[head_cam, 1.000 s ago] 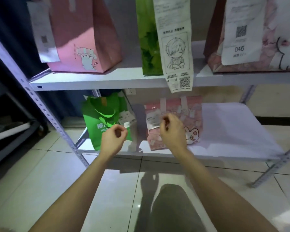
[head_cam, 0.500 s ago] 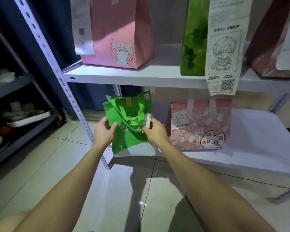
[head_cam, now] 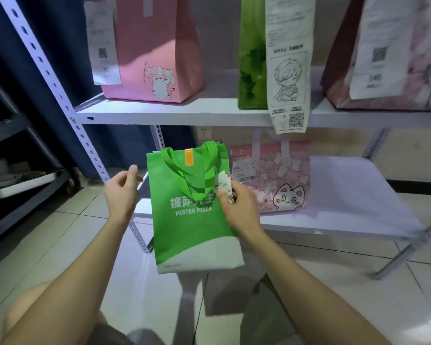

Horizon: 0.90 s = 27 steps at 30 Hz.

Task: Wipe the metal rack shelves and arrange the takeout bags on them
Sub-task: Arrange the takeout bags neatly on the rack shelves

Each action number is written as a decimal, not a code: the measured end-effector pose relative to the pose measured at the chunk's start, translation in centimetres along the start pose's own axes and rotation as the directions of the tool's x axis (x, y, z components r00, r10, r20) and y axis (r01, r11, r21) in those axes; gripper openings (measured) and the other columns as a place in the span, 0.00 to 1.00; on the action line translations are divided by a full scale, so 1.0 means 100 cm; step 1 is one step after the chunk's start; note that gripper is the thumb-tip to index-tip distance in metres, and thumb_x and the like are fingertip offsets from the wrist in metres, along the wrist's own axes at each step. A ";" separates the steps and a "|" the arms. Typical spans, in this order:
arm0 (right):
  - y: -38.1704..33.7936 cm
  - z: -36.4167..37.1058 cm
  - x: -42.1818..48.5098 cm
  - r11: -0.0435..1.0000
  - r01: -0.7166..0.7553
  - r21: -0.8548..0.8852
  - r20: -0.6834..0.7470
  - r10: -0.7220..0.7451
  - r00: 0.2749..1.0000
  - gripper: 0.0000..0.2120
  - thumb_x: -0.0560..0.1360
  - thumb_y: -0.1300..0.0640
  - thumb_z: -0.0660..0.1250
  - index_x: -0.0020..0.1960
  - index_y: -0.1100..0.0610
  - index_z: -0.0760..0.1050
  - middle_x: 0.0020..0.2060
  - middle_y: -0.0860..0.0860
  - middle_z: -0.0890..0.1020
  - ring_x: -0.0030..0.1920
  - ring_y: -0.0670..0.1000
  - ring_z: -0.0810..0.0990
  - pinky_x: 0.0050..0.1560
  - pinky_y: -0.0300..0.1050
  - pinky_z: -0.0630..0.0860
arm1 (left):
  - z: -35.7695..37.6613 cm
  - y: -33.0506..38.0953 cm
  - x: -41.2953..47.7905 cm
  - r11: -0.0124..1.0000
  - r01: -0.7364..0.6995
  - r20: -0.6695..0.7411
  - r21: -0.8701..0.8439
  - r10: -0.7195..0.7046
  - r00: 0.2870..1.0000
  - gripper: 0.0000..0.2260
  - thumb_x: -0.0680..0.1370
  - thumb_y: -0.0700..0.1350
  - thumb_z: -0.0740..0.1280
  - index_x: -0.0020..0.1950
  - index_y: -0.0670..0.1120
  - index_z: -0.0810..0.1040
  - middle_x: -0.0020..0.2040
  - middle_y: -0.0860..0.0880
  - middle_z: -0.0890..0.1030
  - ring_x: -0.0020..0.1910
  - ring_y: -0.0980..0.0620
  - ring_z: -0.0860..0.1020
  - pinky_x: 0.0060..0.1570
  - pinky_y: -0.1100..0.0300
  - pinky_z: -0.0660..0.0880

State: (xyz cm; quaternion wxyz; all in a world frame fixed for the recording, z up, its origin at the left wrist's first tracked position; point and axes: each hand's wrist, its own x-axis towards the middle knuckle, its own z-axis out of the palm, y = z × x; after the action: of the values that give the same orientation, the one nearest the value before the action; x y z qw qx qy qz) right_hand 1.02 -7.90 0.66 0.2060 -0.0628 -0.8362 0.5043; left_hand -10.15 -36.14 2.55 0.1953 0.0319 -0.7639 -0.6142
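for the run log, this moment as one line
phase: arranging bags | left hand: open, beside green bag | right hand: grips green bag at receipt | pink cat bag: on lower shelf

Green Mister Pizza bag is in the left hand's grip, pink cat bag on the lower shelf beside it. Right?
Wrong hand. Head view: the green bag is in the grip of the right hand, by the receipt; the left hand is off it, holding nothing. The pink cat bag is on the lower shelf beside it.
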 end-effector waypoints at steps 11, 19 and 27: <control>0.059 -0.118 -0.031 0.983 -0.184 -0.012 -0.276 0.174 0.945 0.04 0.79 0.51 0.71 0.48 0.43 0.81 0.38 0.40 0.85 0.35 0.45 0.82 0.31 0.40 0.76 | 0.150 0.016 -0.028 0.990 -0.056 0.399 0.126 0.001 0.917 0.06 0.82 0.51 0.73 0.51 0.49 0.85 0.47 0.48 0.88 0.48 0.43 0.87 0.52 0.41 0.86; 0.099 -0.183 -0.048 0.932 -0.354 -0.084 -0.440 0.284 0.852 0.09 0.78 0.52 0.70 0.57 0.51 0.84 0.43 0.46 0.87 0.45 0.51 0.85 0.50 0.58 0.83 | 0.220 0.014 -0.059 0.973 -0.119 0.568 0.196 -0.014 0.823 0.08 0.81 0.43 0.76 0.59 0.44 0.83 0.57 0.47 0.86 0.58 0.44 0.84 0.61 0.51 0.79; 0.099 -0.185 -0.040 0.923 -0.379 -0.066 -0.440 0.314 0.841 0.09 0.80 0.53 0.70 0.59 0.53 0.83 0.48 0.48 0.88 0.49 0.52 0.85 0.55 0.59 0.83 | 0.215 0.008 -0.050 0.948 -0.197 0.585 0.248 0.016 0.811 0.16 0.82 0.34 0.70 0.66 0.46 0.86 0.68 0.47 0.84 0.61 0.45 0.84 0.63 0.53 0.81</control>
State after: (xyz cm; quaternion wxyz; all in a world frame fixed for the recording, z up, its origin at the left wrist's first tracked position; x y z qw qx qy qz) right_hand 11.21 10.74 -1.59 0.2812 -0.3360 -0.7821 0.4431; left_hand -12.68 -14.59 -1.67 -0.0171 -0.1694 -0.8709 -0.4610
